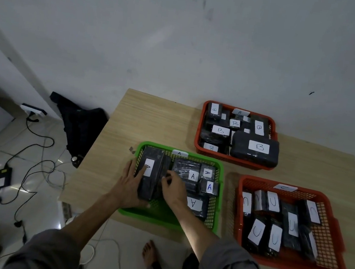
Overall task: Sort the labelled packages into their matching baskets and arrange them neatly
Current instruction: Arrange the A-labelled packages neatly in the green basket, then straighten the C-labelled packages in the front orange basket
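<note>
Our left hand [128, 186] grips the long package [149, 175] labelled A at the left side of the green basket [219, 197]. Our right hand [173, 188] pinches the narrow package [164, 168] just beside it. Risk: crowding may tilt either package onto its neighbours, leaving the row uneven.

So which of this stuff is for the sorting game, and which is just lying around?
For the sorting:
green basket marked A
far orange basket marked B
near orange basket marked C
black labelled packages, like the long A package held by the left hand and right hand

Just lying around:
dark cloth
cables and black adapter
wall socket
</note>
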### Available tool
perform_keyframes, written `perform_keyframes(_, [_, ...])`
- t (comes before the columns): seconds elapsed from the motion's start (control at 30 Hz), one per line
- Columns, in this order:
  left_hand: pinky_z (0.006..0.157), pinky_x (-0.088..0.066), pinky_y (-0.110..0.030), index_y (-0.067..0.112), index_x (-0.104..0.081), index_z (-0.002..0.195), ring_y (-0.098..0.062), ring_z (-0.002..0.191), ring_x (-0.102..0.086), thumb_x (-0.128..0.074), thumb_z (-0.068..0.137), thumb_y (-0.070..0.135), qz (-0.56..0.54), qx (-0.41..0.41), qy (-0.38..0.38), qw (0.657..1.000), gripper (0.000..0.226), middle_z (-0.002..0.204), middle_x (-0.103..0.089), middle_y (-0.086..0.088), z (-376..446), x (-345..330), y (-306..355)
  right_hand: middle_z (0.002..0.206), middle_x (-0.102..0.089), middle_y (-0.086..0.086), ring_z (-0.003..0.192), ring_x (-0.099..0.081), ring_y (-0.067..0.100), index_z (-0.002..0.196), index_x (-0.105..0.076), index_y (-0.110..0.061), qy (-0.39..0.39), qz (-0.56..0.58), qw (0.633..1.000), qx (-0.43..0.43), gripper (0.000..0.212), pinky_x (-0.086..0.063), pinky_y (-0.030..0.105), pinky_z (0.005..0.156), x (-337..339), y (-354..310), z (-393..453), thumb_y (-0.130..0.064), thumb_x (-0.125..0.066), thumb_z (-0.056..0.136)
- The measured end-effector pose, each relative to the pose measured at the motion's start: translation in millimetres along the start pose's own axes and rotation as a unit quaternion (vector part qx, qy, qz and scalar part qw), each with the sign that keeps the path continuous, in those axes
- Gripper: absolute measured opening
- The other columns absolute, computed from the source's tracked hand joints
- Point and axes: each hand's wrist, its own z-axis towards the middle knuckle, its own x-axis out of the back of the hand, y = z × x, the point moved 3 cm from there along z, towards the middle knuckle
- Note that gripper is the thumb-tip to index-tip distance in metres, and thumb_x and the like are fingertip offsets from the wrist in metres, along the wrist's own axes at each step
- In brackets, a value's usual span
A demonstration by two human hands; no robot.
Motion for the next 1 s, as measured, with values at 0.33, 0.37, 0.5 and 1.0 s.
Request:
perform_keyframes(0.33, [0.119,-0.014,-0.061,0.021,0.001,0.157,-0.035,0.147,0.026,-0.064,0.047,0.090,-0.044,-0.035,0.041,0.998,0.146,0.160,0.026,-0.011,13,-2,0,0.102,-0.070,0.001,0.091,-0.063,0.013,0.122,-0.063,-0.015,0.055,-0.018,0.998,0.000,0.024,-0.056,0.031,0.084,56,35,-10,-0.024,-0.057,0.100])
perform_keyframes(0.37, [0.119,-0.013,-0.061,0.021,0.000,0.157,-0.033,0.147,0.025,-0.057,0.048,0.094,-0.045,-0.040,0.066,0.996,0.143,0.160,0.026,-0.009,11,-1,3,0.102,-0.070,0.001,0.092,-0.064,0.013,0.123,-0.063,-0.015,0.058,-0.016,0.998,0.001,0.025,-0.056,0.029,0.084,59,37,-11,-0.025,-0.057,0.100])
perform_keyframes(0.5, [0.120,-0.003,-0.051,0.028,0.000,0.157,-0.024,0.150,0.021,-0.044,0.063,0.095,-0.035,-0.077,0.164,0.983,0.124,0.163,0.020,-0.003,13,6,43,0.103,-0.071,0.001,0.091,-0.064,0.012,0.117,-0.066,-0.015,0.107,-0.007,0.994,0.019,0.023,-0.055,0.028,0.082,81,43,-19,-0.028,-0.056,0.100])
perform_keyframes(1.0, [0.094,-0.049,-0.039,0.015,-0.066,0.114,-0.026,0.113,-0.058,-0.062,0.087,0.029,-0.038,-0.317,0.131,0.939,0.031,0.121,-0.062,-0.004,26,-42,299,0.090,-0.066,0.003,0.089,-0.066,0.022,0.095,-0.066,-0.012,0.206,-0.035,0.975,-0.075,0.014,-0.052,0.032,0.073,265,174,-73,-0.022,-0.056,0.097])
